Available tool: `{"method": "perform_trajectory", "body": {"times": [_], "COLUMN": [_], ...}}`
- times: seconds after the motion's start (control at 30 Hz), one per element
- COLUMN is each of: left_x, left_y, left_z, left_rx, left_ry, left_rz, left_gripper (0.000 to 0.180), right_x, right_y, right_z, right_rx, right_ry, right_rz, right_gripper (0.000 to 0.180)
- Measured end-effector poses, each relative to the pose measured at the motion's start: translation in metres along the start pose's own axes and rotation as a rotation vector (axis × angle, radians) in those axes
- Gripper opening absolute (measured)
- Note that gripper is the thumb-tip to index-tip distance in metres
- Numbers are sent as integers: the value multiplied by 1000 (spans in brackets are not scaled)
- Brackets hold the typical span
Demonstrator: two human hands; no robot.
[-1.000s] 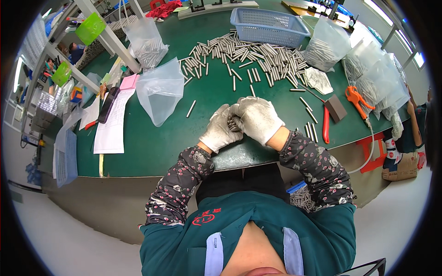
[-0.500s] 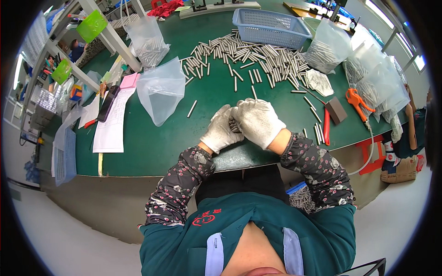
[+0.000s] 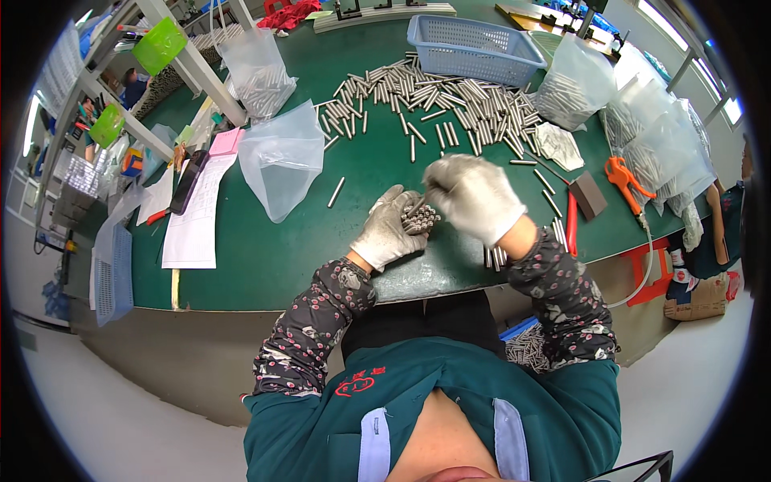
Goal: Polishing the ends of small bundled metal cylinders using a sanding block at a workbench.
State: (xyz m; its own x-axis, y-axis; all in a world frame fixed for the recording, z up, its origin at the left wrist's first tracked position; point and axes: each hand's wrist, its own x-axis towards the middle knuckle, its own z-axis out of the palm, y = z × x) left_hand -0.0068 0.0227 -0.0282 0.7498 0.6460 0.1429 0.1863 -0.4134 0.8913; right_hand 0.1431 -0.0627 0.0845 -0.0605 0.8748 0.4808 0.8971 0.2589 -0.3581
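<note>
Neatly bunched, the slim metal pins look silvery and cylindrical.

And here both sleeved forearms angle inward, left hand cupped in a grip, right hand blurred just beside it, knuckles up

From my remote seat I see a green desk. By the clock, metal pins lie piled toward twelve, a blue basket at one, an orange air gun at three, a plastic bag at nine.
</note>
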Motion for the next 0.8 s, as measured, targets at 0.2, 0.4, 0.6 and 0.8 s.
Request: {"method": "perform_trajectory", "body": {"times": [0.2, 0.4, 0.6, 0.8], "left_x": [-4, -3, -2, -1], "left_y": [12, 2, 5, 8], "left_z": [-1, 1, -2, 1], "left_rx": [196, 246, 78, -13], "left_ry": [3, 37, -81, 23], "left_rz": [48, 78, -55, 51], "left_gripper": [74, 80, 79, 65], "right_x": [-2, -19, -10, 1], "right_y": [31, 40, 30, 5], "right_z": [-43, -25, -8, 22], "right_rx": [-36, -305, -56, 43], "right_ry": [-865, -926, -393, -197], "right_rz": [129, 220, 57, -4], "right_gripper": [21, 20, 15, 17]}}
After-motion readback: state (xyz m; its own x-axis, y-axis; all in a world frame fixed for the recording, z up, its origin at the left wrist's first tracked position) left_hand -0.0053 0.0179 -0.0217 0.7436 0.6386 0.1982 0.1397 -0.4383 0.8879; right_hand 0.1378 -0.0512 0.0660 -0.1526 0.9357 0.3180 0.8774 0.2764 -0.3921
